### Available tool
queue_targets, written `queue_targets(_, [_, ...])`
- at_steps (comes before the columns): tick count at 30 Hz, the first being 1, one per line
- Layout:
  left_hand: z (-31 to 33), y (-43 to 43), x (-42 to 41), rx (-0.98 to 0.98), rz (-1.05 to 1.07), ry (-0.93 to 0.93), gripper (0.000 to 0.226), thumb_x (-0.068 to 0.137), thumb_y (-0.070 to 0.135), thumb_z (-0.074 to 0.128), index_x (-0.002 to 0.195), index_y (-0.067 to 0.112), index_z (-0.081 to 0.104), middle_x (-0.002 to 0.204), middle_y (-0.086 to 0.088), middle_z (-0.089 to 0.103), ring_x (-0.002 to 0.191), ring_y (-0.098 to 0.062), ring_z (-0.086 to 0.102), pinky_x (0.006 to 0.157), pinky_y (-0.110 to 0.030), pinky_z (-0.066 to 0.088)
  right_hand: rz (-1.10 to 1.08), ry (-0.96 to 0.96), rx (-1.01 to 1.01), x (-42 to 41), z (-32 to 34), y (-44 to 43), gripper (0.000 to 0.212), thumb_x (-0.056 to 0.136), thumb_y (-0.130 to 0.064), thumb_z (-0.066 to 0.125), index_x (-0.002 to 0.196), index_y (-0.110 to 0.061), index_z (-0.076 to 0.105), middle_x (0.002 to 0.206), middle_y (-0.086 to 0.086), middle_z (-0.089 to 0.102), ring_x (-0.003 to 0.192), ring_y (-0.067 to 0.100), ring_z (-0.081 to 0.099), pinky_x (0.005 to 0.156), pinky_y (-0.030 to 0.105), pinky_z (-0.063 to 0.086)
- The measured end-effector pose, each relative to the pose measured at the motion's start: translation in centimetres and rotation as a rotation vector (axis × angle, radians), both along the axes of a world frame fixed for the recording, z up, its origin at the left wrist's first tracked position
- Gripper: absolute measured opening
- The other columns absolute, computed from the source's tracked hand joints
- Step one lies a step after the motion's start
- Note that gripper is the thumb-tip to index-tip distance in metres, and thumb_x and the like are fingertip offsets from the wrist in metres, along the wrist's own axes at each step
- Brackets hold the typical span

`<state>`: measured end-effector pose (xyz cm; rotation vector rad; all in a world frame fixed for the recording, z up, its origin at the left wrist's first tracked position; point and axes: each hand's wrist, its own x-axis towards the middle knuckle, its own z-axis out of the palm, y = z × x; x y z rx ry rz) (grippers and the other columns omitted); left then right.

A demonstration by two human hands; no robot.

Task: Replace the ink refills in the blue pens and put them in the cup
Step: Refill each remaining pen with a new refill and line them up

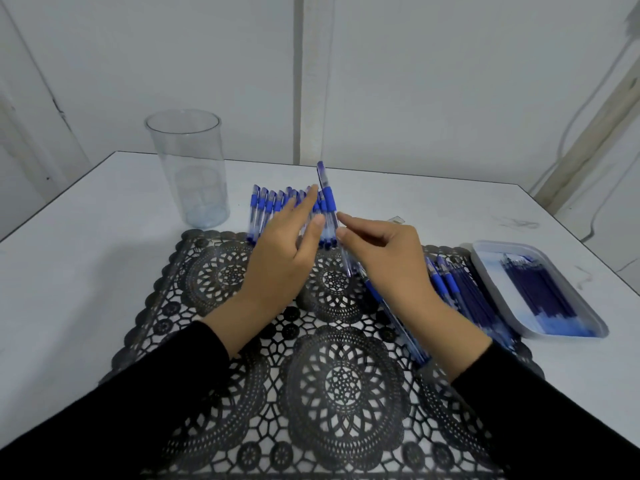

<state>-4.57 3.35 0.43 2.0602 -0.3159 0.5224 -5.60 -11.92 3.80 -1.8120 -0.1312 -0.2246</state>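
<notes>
Clear plastic pen with blue grip [327,199] stood near upright, right hand [384,258] pinched its barrel, left hand [280,261] hovered straight-fingered just beside it, black lace mat [346,382] spread beneath

Far left: a tall clear cup [188,168] stands upright on the table [86,244], bare tabletop around it.
Far centre: a row of pens [266,209] lies at the mat's [346,386] far edge.
Centre, raised: one tilted pen [327,199] between the left hand [280,258] and right hand [384,258].
Right: a pile of pens [446,282] just beside a tray [483,263] crowds this side.
Near: flat mat between the sleeves [156,393] gives open passage.
</notes>
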Motion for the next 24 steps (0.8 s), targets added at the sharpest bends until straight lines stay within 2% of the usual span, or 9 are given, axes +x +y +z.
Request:
queue_targets(2, [0.2,-0.8,-1.0,-0.116,-0.018,-0.028,0.043,0.105,0.030,0.044,0.148,0.025,0.040,0.128,-0.012,0.066,0.082,-0.024,0.064,0.073,-0.038,0.053,0.011,-0.009,0.031,-1.2,0.0,0.1,0.023,0.086,-0.018,0.074,0.108,-0.022,0.074,0.098,-0.008,0.075,0.089,0.001,0.070,0.081,0.017,0.055])
queue_targets(4, [0.4,-1.2,-1.7,-0.198,-0.005,-0.031,0.041,0.105,0.031,0.046,0.146,0.026,0.045,0.101,-0.023,0.071,0.045,-0.013,0.037,0.044,-0.031,0.035,0.031,-0.026,0.061,-2.2,-0.2,0.3,0.024,0.085,-0.016,0.074,0.108,-0.018,0.074,0.099,-0.006,0.075,0.091,0.000,0.070,0.082,0.015,0.054])
queue_targets(6, [0.8,-1.2,-2.5,-0.297,-0.008,-0.007,0.040,0.103,0.026,0.051,0.143,0.024,0.050,0.104,-0.007,0.075,0.047,-0.012,0.036,0.044,-0.026,0.041,0.054,-0.031,0.099,-2.8,-0.4,0.4,0.025,0.084,-0.013,0.074,0.109,-0.015,0.074,0.099,-0.004,0.075,0.092,0.002,0.070,0.084,0.018,0.054])
queue_targets(9, [1.6,-1.1,-3.5,-0.471,0.002,0.021,0.038,0.097,0.017,0.062,0.134,0.021,0.059,0.108,0.005,0.073,0.087,-0.004,0.070,0.084,-0.022,0.057,0.106,-0.027,0.166,-3.6,-0.7,0.4,0.026,0.084,-0.008,0.074,0.109,-0.011,0.073,0.098,-0.003,0.076,0.092,0.005,0.071,0.083,0.018,0.054])
queue_targets(13, [1.9,-0.4,-3.8,-0.560,-0.009,-0.001,0.035,0.091,0.006,0.069,0.121,0.024,0.066,0.102,0.000,0.074,0.096,-0.011,0.072,0.087,-0.021,0.056,0.094,-0.003,0.192,-4.1,-1.2,0.1,0.021,0.087,-0.012,0.071,0.107,-0.012,0.074,0.093,0.001,0.076,0.089,0.013,0.071,0.078,0.020,0.055])
queue_targets(16, [1.4,1.6,-3.7,-0.291,-0.068,-0.041,0.039,0.091,0.010,0.069,0.122,0.034,0.063,0.107,0.003,0.070,0.083,-0.016,0.074,0.077,-0.030,0.061,0.063,0.021,0.188,-4.3,-1.7,-0.3,0.019,0.089,-0.017,0.070,0.108,-0.014,0.071,0.096,0.012,0.072,0.088,0.023,0.069,0.080,0.028,0.058])
queue_targets(19, [0.4,4.1,-3.6,0.028,-0.184,-0.128,0.037,0.092,0.012,0.067,0.126,0.025,0.063,0.103,0.005,0.067,0.074,-0.013,0.068,0.062,-0.023,0.056,0.116,0.043,0.191,-4.8,-1.9,-0.3,0.027,0.088,-0.017,0.069,0.116,-0.016,0.068,0.092,0.005,0.071,0.083,0.009,0.067,0.072,0.018,0.054])
queue_targets(21, [-0.1,5.1,-3.6,0.140,-0.259,-0.174,0.034,0.092,0.016,0.064,0.126,0.020,0.064,0.101,0.006,0.065,0.075,-0.011,0.061,0.062,-0.017,0.050,0.164,0.047,0.185,-5.0,-2.0,-0.1,0.032,0.087,-0.017,0.069,0.119,-0.019,0.066,0.092,-0.001,0.071,0.085,0.005,0.068,0.073,0.014,0.052])
queue_targets(24, [-0.7,5.7,-3.6,0.204,-0.326,-0.168,0.033,0.091,0.020,0.064,0.124,0.020,0.067,0.101,0.005,0.065,0.071,-0.018,0.060,0.059,-0.029,0.051,0.172,0.026,0.137,-5.0,-2.6,0.3,0.028,0.088,-0.017,0.069,0.115,-0.020,0.068,0.091,0.008,0.069,0.083,0.015,0.066,0.074,0.019,0.054])
